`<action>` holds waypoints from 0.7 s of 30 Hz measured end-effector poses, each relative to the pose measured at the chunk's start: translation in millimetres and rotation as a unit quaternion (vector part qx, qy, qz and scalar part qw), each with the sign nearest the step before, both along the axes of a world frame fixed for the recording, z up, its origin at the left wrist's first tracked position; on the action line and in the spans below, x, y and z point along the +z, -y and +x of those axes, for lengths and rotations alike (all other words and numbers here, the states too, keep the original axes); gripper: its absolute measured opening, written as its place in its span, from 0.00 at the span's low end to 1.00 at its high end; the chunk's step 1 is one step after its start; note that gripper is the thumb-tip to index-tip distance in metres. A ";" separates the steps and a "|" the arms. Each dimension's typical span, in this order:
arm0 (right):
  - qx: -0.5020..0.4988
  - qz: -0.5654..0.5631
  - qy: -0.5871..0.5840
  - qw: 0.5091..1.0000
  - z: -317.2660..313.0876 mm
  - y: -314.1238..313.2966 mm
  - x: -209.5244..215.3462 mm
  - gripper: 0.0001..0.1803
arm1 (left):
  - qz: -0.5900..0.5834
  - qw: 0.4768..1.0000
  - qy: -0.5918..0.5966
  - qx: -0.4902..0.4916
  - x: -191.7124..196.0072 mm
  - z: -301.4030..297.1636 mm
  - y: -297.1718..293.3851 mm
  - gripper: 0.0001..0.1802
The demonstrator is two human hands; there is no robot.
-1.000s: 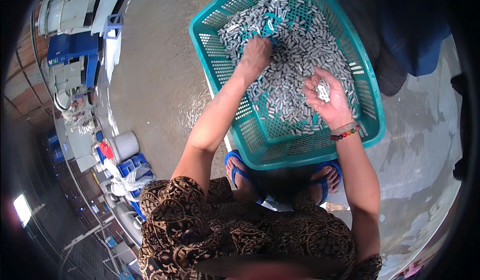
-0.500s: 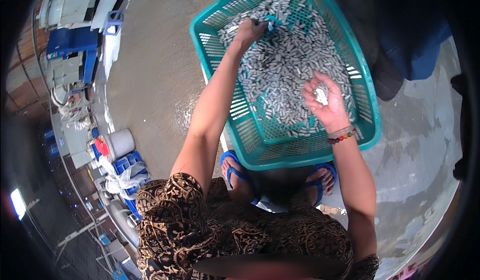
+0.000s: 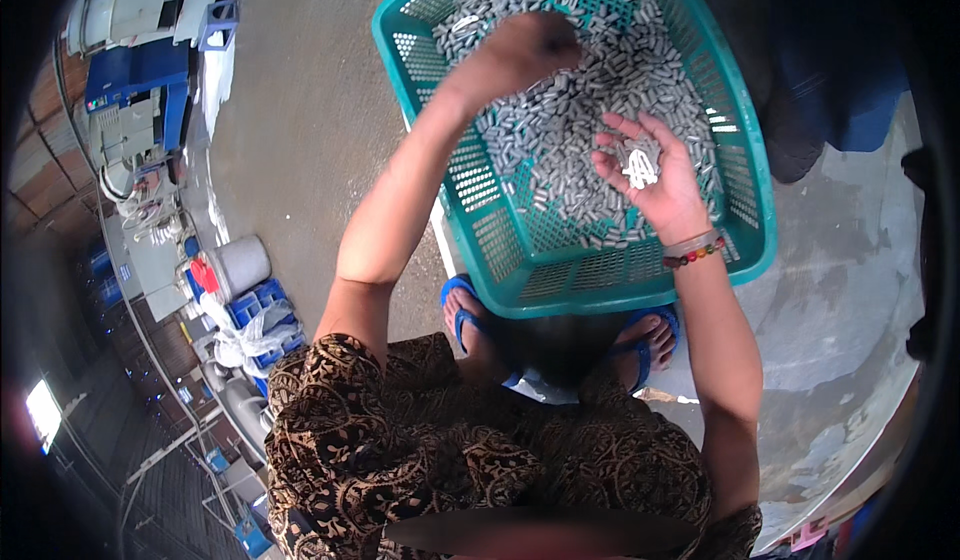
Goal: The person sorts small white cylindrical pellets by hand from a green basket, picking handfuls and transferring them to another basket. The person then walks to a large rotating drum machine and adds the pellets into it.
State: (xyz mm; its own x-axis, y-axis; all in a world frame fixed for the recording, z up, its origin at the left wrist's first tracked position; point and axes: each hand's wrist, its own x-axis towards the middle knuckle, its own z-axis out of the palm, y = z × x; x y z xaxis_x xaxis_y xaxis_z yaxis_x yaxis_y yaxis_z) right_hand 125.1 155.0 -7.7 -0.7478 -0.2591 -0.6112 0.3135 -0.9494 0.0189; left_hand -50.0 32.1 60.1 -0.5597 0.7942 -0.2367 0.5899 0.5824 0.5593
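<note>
A green plastic basket stands on the floor in front of me, with a layer of small grey metal cylinders spread over its mesh bottom. My right hand is palm up above the basket's right part, loosely cupped around several small shiny metal pieces. Over the far left part of the basket hovers my left hand, smeared by motion. Its fingers are too blurred to show whether anything is in them.
My feet in blue flip-flops are close to the basket's near edge. Dark cloth and a blue shape lie beyond its right side. At left are a whitish bucket, blue bins with clear plastic, and a blue machine.
My left hand has moved slightly right across the cylinders. The right hand's fingers have opened wider, showing more of the metal pieces. The view has shifted a little.
</note>
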 end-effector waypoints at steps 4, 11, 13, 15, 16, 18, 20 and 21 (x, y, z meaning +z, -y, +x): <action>-0.044 0.001 -0.067 0.997 0.6 1.0 1.9 0.18 | 0.106 0.987 -0.016 -0.117 21.8 53.3 -1.8 0.16; 0.030 -0.136 -0.079 0.987 4.0 -7.8 -28.0 0.10 | -0.184 0.974 -0.114 0.068 -74.7 5.4 47.3 0.07; 0.007 -0.103 -0.056 0.993 4.3 -8.0 -29.0 0.10 | -0.139 0.975 -0.154 0.078 -87.6 9.6 58.2 0.08; -0.015 -0.049 -0.004 0.999 4.2 -6.8 -25.2 0.10 | -0.086 0.975 -0.169 0.114 -77.8 22.3 60.3 0.08; -0.008 0.005 0.018 1.000 3.8 -5.8 -22.2 0.13 | -0.045 0.976 -0.176 0.120 -65.0 26.7 56.4 0.08; 0.010 0.033 -0.006 0.999 2.1 -3.5 -16.5 0.15 | -0.023 0.984 -0.118 0.131 -31.8 41.2 38.1 0.08; 0.028 0.068 -0.012 0.997 0.8 -1.3 -12.8 0.19 | 0.033 0.992 -0.085 0.083 -4.5 68.1 20.0 0.10; 0.025 0.069 -0.015 0.997 1.0 -1.1 -11.6 0.19 | 0.062 0.996 -0.066 0.023 3.1 78.6 14.0 0.11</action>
State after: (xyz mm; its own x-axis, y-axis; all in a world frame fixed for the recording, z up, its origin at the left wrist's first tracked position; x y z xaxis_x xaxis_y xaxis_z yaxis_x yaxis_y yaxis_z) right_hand 126.1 156.1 -19.2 -0.7544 -0.2122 -0.6212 0.3595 -0.9253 -0.1205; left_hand 28.7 18.1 63.1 -0.6155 0.7859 -0.0604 0.6379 0.5417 0.5474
